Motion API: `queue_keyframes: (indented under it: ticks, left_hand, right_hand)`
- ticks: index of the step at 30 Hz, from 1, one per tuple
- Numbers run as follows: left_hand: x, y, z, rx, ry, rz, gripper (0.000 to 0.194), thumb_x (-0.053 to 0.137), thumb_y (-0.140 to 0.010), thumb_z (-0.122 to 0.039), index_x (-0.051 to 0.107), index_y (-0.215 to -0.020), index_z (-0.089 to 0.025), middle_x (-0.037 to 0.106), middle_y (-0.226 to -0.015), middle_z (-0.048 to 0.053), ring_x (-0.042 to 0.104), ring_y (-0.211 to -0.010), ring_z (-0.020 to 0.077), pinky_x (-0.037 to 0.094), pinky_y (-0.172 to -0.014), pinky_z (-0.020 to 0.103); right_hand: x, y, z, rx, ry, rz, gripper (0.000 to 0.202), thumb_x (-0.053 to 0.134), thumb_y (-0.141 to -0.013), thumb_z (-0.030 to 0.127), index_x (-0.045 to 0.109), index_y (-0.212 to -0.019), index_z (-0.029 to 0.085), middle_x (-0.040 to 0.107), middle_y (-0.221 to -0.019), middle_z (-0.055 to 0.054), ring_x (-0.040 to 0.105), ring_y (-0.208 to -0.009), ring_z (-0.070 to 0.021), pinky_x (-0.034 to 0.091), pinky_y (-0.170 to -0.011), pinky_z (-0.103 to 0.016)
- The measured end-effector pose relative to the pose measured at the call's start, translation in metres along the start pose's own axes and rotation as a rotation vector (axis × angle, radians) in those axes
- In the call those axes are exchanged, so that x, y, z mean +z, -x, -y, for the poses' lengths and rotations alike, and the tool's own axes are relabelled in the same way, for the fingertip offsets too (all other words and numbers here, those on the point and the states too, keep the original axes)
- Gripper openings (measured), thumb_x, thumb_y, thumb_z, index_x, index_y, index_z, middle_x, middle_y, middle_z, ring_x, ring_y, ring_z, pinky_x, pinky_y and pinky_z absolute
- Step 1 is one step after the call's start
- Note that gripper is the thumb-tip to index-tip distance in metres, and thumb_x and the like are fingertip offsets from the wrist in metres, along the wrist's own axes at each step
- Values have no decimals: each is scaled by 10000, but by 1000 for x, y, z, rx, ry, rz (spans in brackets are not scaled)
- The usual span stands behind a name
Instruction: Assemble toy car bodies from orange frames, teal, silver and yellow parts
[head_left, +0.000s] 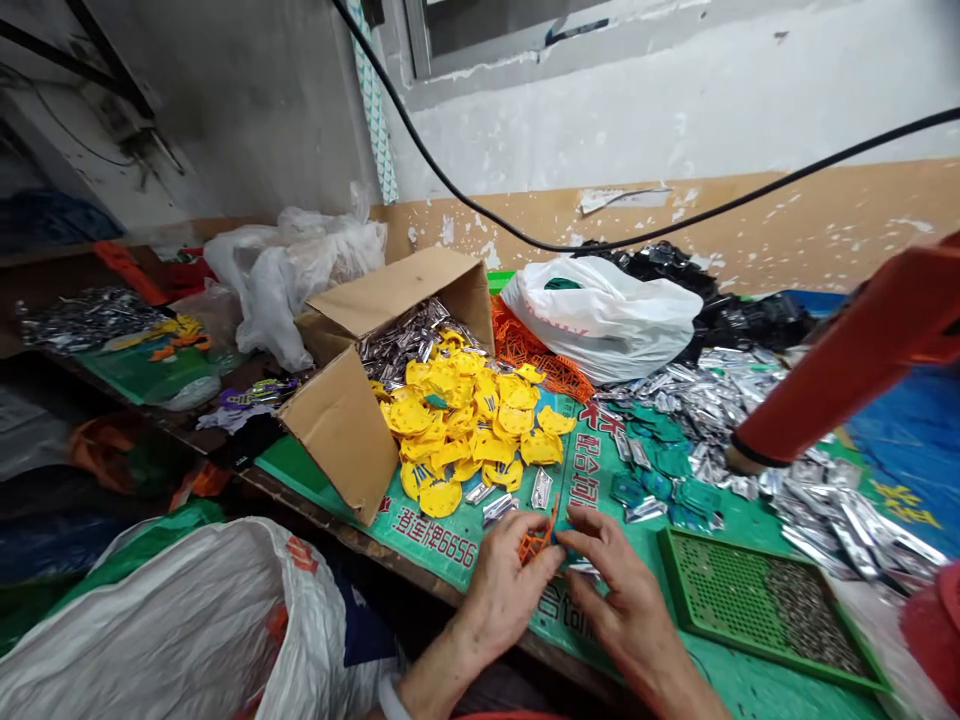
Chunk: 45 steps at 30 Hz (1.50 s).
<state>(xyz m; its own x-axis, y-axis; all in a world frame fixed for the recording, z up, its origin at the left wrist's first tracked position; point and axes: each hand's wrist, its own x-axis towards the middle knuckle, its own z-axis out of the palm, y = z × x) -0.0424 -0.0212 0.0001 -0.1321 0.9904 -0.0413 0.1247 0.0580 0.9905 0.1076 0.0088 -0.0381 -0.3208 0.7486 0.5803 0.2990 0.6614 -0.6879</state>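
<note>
My left hand [499,580] is closed around an orange openwork plastic piece [531,545] at the table's front edge. Close beside it, my right hand [626,590] has its thumb and fingers curled at a small dark teal piece [561,538], which meets the orange one; fingers partly hide both. Just beyond my hands lie a few silver strips [541,488] and a heap of yellow plastic pieces [457,420]. To the right are loose teal green pieces [664,455].
A tipped cardboard box [345,430] spills silver parts behind the yellow heap. On the right sit a green tray [712,575] of small metal bits and a silver pile [832,510], where a co-worker's red sleeve [840,360] reaches in. A white sack [225,590] stands front left.
</note>
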Motion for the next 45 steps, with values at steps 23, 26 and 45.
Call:
queue_keyframes:
  ticks: [23, 26, 45]
  left_hand:
    - [30, -4, -12, -270, 944, 3, 257, 755, -713, -209, 621, -931, -180, 685, -844, -15, 608, -690, 86, 474, -660, 193]
    - [30, -4, -12, -256, 918, -1, 254, 743, -736, -220, 618, -954, -184, 690, -882, -14, 619, -719, 88, 482, -680, 194]
    - [39, -2, -20, -242, 950, -47, 347, 695, -801, -233, 569, -1124, -237, 691, -1068, 28, 648, -850, 135, 507, -690, 227]
  right_hand:
    - [-15, -15, 35, 139, 217, -191, 128, 632, -831, 338, 617, -840, 212, 677, -929, -80, 642, -896, -215, 527, -737, -321]
    - [-24, -17, 35, 134, 260, -174, 200, 613, -842, 346, 615, -980, 201, 685, -858, -63, 651, -773, -189, 533, -658, -291]
    - [-23, -5, 38, -23, 344, -209, 324, 633, -833, 177, 532, -1137, 126, 607, -981, -96, 537, -928, -192, 493, -775, -298]
